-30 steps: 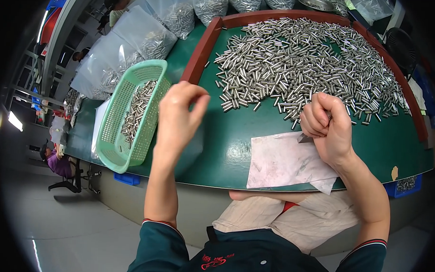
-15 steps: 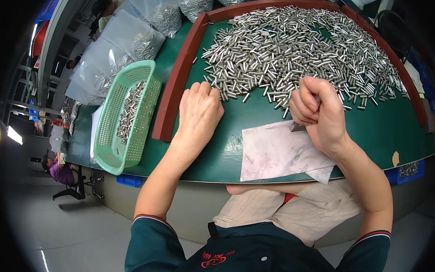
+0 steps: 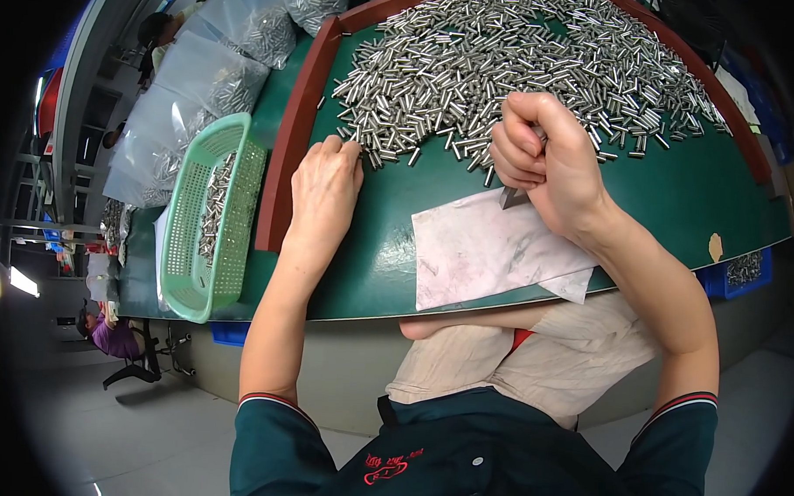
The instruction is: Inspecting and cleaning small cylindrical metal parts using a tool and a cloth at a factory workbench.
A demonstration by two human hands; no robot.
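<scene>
A wide pile of short silver metal pins [image 3: 508, 68] is spread over the green tabletop. At the pile's near left edge is my left hand [image 3: 323, 189], back upward and fingers curled down. Its fingertips are hidden, so anything in them does not show. My right hand [image 3: 553, 166] is a fist around a dark metal tool [image 3: 509, 198], of which only a flat, pointed tip sticks out below. That tip hangs over the top edge of a smudged, pale pink cloth or sheet [image 3: 484, 247] near the table's front edge.
A dark red wooden border [image 3: 293, 139] frames the pile. Left of it stands a green perforated plastic basket [image 3: 233, 242] holding pins. Clear bags [image 3: 219, 80] of pins line the far left. A blue bin [image 3: 735, 276] sits under the right edge. Other people are in the left background.
The whole view has shifted, so the table appears further left and higher. My left hand's fingers have loosened a little and reach forward by the pins. My right hand keeps its grip on the tool.
</scene>
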